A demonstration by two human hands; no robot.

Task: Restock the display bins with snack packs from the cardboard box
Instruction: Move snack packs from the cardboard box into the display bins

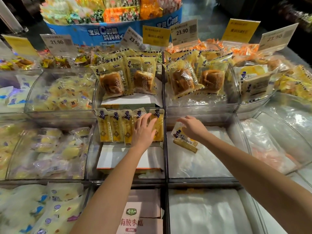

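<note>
**Steadying the row while one pack goes into the next bin**

From the head view, the left hand (144, 130) lies flat, fingers straight and together, on the right end of a row of packs (116, 126). These yellow packs stand on edge at the back of the middle bin (92, 149). The right hand (194, 127) reaches into the right bin (211, 163). Its fingers curl down over the upper end of a single pack (184, 141) and seem to pinch it. That pack lies tilted on the white lining, apart from the row, with the clear divider between them. The cardboard box (145, 208) sits in the compartment nearest the person, below both forearms.

The step in hand looks like setting the first pack of a new row. To do it well, the single pack should be stood on edge against the back wall of its bin, label facing forward, to match the neighbouring row. The flat palm should press lightly, enough to stop the standing packs from toppling without crushing what is inside. The wrappers look thin and slippery, so a firm pinch at the sealed end is safer than a squeeze on the body.

Both arms are stretched forward and nearly straight, bare to beyond the frame. The left wrist is level with the palm down. The right wrist bends slightly, knuckles up, with the fingers pointing left and away.
</note>
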